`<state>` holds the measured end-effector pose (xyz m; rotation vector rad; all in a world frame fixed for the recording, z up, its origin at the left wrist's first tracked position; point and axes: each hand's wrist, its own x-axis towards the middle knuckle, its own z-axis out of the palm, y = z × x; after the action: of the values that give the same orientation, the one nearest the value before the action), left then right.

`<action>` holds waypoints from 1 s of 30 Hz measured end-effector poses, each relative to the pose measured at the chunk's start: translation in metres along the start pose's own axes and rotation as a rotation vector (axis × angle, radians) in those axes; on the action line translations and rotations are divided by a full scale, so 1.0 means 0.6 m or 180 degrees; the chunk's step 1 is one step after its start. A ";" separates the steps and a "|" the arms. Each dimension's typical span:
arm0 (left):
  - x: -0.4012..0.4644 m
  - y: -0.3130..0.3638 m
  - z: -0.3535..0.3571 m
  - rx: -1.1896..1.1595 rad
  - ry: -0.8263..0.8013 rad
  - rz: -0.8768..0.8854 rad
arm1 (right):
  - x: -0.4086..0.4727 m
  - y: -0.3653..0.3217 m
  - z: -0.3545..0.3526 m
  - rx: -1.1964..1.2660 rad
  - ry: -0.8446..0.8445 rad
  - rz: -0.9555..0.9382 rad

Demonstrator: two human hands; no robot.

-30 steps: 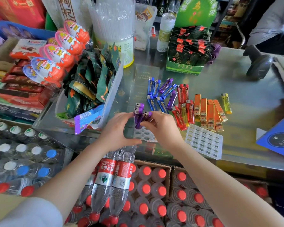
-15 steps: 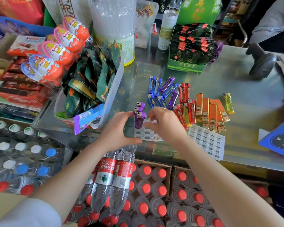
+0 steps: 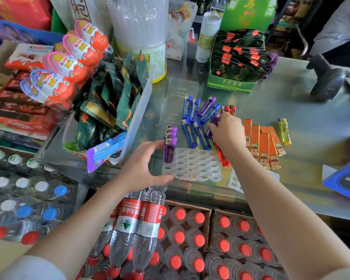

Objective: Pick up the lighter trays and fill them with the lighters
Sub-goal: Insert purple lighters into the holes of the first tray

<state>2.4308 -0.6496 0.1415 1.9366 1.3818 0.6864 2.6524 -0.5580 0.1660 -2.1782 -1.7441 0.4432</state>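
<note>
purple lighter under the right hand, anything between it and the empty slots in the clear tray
Nothing visible blocks it. The right hand is on the purple lighter just beyond the clear tray. Only loose blue lighters lie beside the path, and most slots are open; the standing purple lighters fill the far left corner.

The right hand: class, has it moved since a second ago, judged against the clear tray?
Yes. The right hand has left the purple lighters standing in the clear tray and gone away and rightwards to the loose lighters beyond it.
</note>
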 end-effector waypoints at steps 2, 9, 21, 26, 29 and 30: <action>0.001 -0.001 0.001 0.0009 -0.0012 0.0023 | 0.006 -0.006 0.003 0.0159 -0.0032 0.0090; 0.001 -0.004 0.002 0.0094 -0.0014 0.0007 | 0.016 -0.012 -0.012 0.0624 -0.0428 0.0245; 0.001 -0.001 0.010 0.0474 0.0087 0.0072 | -0.149 -0.042 -0.033 0.3288 -0.1556 0.0120; 0.001 0.000 0.012 0.0492 0.0185 0.0202 | -0.172 -0.048 -0.011 0.2956 -0.1255 -0.0130; -0.002 0.004 0.010 0.0397 0.0224 0.0236 | -0.188 -0.053 0.007 0.2104 -0.0826 -0.0398; -0.002 0.004 0.011 0.0378 0.0219 0.0229 | -0.193 -0.055 0.012 0.1905 -0.0711 -0.0480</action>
<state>2.4363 -0.6528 0.1390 2.0820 1.4292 0.7254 2.5963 -0.6640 0.1788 -1.6113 -1.5925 1.0466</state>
